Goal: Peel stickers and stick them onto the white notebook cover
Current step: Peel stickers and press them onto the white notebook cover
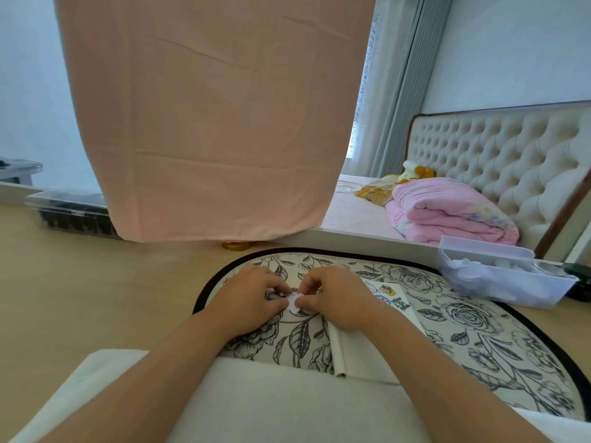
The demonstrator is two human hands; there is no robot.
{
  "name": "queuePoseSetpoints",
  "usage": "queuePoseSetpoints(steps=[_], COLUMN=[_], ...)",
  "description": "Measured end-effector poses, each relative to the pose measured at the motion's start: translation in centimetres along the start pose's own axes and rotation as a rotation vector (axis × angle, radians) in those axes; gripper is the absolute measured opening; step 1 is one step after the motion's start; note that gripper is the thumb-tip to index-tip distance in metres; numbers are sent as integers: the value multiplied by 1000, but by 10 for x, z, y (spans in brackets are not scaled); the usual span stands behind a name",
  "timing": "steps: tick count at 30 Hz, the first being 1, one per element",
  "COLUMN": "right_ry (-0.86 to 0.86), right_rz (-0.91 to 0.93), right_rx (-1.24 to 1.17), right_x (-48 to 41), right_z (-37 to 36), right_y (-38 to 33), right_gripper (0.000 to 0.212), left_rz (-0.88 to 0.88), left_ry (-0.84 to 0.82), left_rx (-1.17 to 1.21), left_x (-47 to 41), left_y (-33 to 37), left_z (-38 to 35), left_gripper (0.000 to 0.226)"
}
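Observation:
Both hands meet over the floral mat (463,318). My left hand (246,298) and my right hand (335,295) pinch a small white sticker piece (293,303) between thumbs and fingertips, a little above the mat. The white notebook (358,350) lies under my right wrist, its spine toward me and its cover mostly hidden by the hand and forearm. Several cartoon stickers (388,294) show on its far part, to the right of my right hand.
A clear plastic bin (499,276) with white contents stands at the mat's right. A dark-filled clear box (73,212) sits on the floor far left. A pink cloth (217,123) hangs ahead; a bed with a folded pink quilt (447,212) lies right.

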State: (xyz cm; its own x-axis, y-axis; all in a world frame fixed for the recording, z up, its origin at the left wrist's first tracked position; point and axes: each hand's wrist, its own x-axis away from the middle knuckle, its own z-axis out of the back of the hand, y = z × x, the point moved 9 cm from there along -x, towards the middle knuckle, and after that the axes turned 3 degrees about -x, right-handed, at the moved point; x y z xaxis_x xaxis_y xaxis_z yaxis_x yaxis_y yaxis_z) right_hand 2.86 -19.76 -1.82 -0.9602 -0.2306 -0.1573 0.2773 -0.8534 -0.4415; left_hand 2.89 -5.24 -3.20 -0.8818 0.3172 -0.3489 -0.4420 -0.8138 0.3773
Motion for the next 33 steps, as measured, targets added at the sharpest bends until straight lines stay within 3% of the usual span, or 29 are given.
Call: queuePoseSetpoints(steps=[8, 15, 22, 27, 33], right_ry=[-4, 141, 155, 108, 33], right_rz=[-37, 41, 89, 65, -46], right_rx=[-324, -341, -412, -500, -686], right_x=[6, 14, 21, 21, 23], right_z=[17, 27, 29, 26, 20], right_y=[11, 6, -3, -4, 0], right_gripper=[9, 7, 15, 29, 9], left_rz=[14, 43, 159, 267, 294], left_ry=[-3, -12, 57, 113, 140], left_rx=[0, 99, 556, 766, 854], left_x=[1, 4, 5, 8, 10], left_y=[1, 3, 10, 3, 5], left_z=[0, 2, 9, 11, 15], left_gripper=[19, 34, 11, 14, 10])
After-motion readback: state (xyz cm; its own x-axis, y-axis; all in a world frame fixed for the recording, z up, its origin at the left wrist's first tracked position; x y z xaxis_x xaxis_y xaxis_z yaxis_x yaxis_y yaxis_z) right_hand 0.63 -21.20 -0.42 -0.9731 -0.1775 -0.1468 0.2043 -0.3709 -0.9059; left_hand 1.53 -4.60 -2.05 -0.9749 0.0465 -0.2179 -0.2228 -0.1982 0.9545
